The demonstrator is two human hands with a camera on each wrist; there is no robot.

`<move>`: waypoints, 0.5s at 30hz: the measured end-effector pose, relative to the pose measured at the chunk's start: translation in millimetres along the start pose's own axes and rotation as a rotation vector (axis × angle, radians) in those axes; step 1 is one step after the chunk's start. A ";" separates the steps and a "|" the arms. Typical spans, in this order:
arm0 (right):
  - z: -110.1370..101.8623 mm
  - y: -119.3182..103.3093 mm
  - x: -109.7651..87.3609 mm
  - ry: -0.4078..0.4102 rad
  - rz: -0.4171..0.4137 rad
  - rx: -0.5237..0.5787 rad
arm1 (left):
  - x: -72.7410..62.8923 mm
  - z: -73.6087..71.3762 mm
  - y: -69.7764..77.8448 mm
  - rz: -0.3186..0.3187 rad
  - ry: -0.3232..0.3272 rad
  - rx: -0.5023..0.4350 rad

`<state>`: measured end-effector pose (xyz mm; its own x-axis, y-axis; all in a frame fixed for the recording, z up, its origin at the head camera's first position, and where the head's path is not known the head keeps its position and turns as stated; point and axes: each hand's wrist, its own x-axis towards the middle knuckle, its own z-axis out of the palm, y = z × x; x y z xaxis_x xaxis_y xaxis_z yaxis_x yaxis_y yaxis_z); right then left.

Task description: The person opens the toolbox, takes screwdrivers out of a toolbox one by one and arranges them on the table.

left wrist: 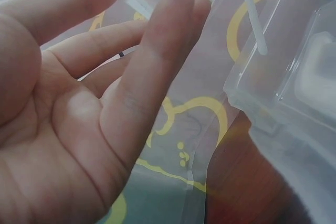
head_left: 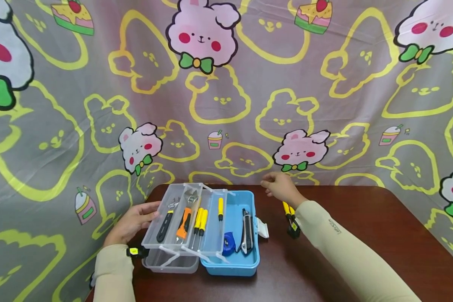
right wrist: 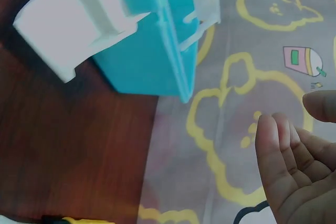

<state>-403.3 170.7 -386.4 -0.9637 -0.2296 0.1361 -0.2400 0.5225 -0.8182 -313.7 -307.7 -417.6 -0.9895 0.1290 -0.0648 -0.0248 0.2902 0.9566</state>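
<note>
A light-blue toolbox (head_left: 230,269) stands unfolded on the table, its clear tiered trays (head_left: 151,241) spread to the left. In the trays lie a black-handled adjustable wrench (head_left: 165,227), an orange-handled adjustable wrench (head_left: 185,221) and several yellow-handled screwdrivers (head_left: 202,220). The blue base holds a blue tape measure (head_left: 229,242) and a utility knife (head_left: 247,233). My left hand (head_left: 134,220) touches the outer left edge of the trays, its fingers extended. Beyond the box's back right corner, my right hand (head_left: 283,188) hovers with loosely bent fingers and nothing between them.
Behind my right forearm, a yellow-handled tool (head_left: 287,208) lies partly hidden on the brown table (head_left: 347,201). A white latch (head_left: 262,229) sticks out from the box's right side. Patterned cloth (head_left: 226,100) hangs close behind the table and along its left side.
</note>
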 end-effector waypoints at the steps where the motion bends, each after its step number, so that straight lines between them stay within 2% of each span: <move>1: 0.0 -2.7 -0.2 0.001 0.001 0.001 | -0.1 0.4 -0.2 0.001 0.000 0.001; 8: 4.6 -17.8 0.0 -0.030 -0.015 0.024 | -4.1 -0.7 -3.8 -0.008 0.000 0.008; 15: 5.6 -32.6 -1.2 -0.026 -0.014 0.049 | -0.2 -2.6 -3.7 0.026 -0.015 -0.006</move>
<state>-393.7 149.3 -363.1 -0.9569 -0.2579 0.1335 -0.2464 0.4781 -0.8430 -313.8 -311.3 -420.4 -0.9877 0.1502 -0.0439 0.0001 0.2812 0.9597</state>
